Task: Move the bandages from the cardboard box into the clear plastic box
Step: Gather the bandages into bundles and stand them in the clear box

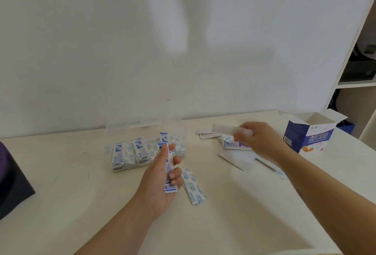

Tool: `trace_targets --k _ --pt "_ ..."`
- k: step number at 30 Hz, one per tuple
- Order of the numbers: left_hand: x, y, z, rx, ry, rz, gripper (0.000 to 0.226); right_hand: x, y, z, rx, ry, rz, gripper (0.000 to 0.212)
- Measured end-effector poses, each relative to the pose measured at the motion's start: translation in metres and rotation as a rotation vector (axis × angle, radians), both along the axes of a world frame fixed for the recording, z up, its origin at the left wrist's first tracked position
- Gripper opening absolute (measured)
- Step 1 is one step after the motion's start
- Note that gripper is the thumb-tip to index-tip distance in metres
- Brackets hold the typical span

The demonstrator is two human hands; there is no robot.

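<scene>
Left hand (162,175) gripped a stack of bandages (170,186) just near the part-filled clear plastic box (114,130). Right hand (258,141), blurred, pinched a pale strip (223,128) left of the cardboard box (311,136). Best to square the stack and slot it in upright.

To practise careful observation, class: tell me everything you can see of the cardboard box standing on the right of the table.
The cardboard box is an upright carton: dark blue side panel, white-and-blue front with lettering and an orange picture low down. Its top flaps stand open, showing a pale inside; contents cannot be seen. It stands on the table at the far right corner, beside a white shelf unit. The right hand is nearest but apart from it.
</scene>
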State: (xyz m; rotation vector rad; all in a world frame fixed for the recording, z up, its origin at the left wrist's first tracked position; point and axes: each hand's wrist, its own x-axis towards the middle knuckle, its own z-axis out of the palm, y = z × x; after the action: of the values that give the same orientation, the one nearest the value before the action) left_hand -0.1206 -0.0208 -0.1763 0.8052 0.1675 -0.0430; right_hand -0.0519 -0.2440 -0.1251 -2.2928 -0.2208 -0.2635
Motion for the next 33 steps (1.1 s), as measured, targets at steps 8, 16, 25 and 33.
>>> trace_targets --k 8,16,25,33 --pt "-0.01 -0.01 0.008 -0.103 -0.036 -0.122 0.057 -0.062 0.081 -0.032 -0.455 -0.685 0.225 0.023" --pt "-0.008 -0.009 0.004 0.003 0.063 -0.101 0.027 -0.069 0.077 -0.043 -0.538 -0.518 0.516 0.039" --pt "-0.009 -0.005 0.009 0.051 0.074 -0.004 0.024 0.001 -0.004 -0.037 -0.409 0.002 -0.062 0.041" --pt "-0.007 -0.005 0.006 0.123 0.046 -0.028 0.025 0.012 -0.003 -0.035 -0.329 0.304 0.017 0.025"
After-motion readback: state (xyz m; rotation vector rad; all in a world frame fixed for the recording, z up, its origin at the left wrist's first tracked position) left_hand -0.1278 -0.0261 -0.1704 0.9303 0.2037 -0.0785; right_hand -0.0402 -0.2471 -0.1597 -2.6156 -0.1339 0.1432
